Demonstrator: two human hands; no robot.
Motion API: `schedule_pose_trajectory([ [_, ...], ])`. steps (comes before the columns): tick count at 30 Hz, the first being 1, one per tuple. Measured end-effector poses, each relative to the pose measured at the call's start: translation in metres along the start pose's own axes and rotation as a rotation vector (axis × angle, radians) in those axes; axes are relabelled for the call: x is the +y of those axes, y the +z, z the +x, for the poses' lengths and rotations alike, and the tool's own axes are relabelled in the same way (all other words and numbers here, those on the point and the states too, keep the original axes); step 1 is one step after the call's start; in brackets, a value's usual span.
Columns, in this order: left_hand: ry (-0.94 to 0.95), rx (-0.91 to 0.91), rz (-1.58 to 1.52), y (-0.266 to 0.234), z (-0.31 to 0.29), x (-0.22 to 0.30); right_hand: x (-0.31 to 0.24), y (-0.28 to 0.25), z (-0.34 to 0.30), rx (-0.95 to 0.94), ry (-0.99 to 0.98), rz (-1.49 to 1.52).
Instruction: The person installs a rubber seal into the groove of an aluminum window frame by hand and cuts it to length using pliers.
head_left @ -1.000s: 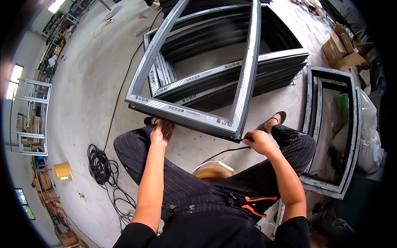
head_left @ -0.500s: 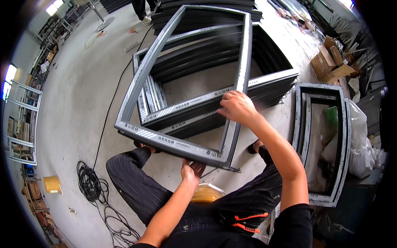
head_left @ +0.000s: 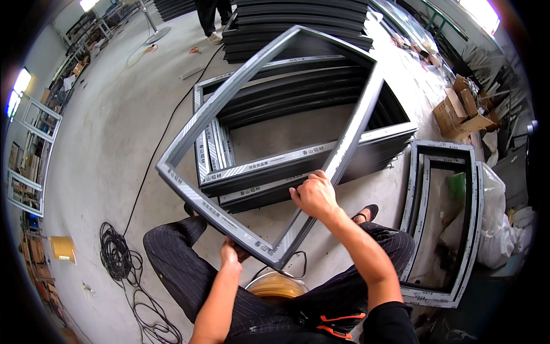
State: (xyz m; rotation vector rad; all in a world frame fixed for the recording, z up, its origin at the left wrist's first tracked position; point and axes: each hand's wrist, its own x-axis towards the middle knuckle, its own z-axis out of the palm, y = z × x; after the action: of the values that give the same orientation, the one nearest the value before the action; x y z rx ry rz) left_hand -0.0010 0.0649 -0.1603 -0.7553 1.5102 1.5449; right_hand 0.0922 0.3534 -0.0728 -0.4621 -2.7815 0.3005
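Observation:
A grey-faced rectangular metal window frame [head_left: 201, 112] is held aslant above my knees, one corner pointing down towards me. My left hand [head_left: 233, 252] grips its lower bar from beneath, the fingers partly hidden under it. Around the right-hand bar, above the low corner, my right hand [head_left: 317, 195] is closed. A thin black strip [head_left: 302, 264] curls beside that corner, over a yellow bucket [head_left: 276, 286] between my legs. Behind the held frame lies a stack of similar dark frames [head_left: 269, 162], partly covered by it.
Orange-handled pliers [head_left: 342, 327] lie at my lap. Two more frames [head_left: 408, 223] rest on the right, by white plastic bags [head_left: 495, 229] and an open cardboard box [head_left: 461, 112]. Coiled black cable [head_left: 119, 252] lies left. Another person's legs [head_left: 211, 17] stand beyond, near a taller stack [head_left: 298, 26].
The held frame has turned clockwise, and its low corner has come closer to me. Both hands have moved with it, still gripping; my right hand is lower and nearer that corner.

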Motion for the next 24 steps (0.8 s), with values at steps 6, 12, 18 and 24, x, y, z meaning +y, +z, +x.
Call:
schedule_pose_trajectory([
  [6, 0.061, -0.024, -0.034, -0.009, 0.046, 0.096, -0.041, 0.023, 0.018, 0.103, 0.109, 0.028],
  [12, 0.22, 0.218, 0.081, -0.023, 0.083, 0.12, -0.065, 0.029, 0.035, 0.133, 0.086, 0.002],
  [18, 0.164, 0.208, 0.271, -0.03, 0.046, 0.014, -0.061, 0.007, 0.018, 0.075, -0.044, 0.117],
  [24, 0.115, -0.302, 0.034, -0.063, -0.045, -0.056, -0.134, -0.071, -0.068, -0.411, -0.184, 0.382],
])
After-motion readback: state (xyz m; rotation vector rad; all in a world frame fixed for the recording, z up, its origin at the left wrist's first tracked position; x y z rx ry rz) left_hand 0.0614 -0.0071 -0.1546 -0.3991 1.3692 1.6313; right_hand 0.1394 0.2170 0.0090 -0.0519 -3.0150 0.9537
